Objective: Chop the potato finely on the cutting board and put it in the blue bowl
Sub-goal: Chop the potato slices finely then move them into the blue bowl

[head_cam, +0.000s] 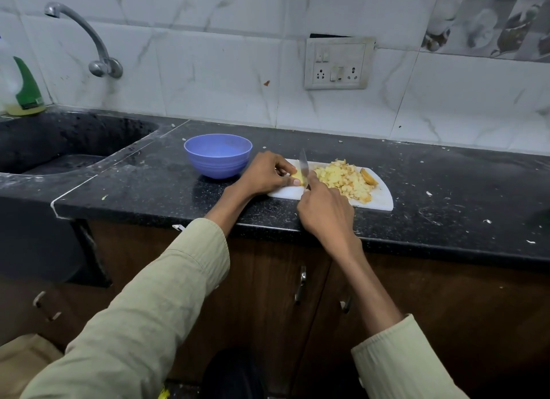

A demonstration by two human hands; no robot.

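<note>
1. Pinching the last potato chunk (297, 178) at the cutting board's (382, 200) left end, left hand (266, 172) fingers curled.
2. Right hand (326, 209) wraps the knife (303, 168); keep slices thin, fingertips tucked.
3. Diced pile (345, 180) sits mid-board; blue bowl (218, 155) waits just left.

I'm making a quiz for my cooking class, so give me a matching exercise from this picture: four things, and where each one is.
Things:
1. blue bowl
2. knife
3. chopped potato pile
4. potato piece

Places:
A. held by the left hand
B. on the counter, left of the cutting board
C. gripped by the right hand
D. heaped on the cutting board

Pairs: 1-B, 2-C, 3-D, 4-A
</note>
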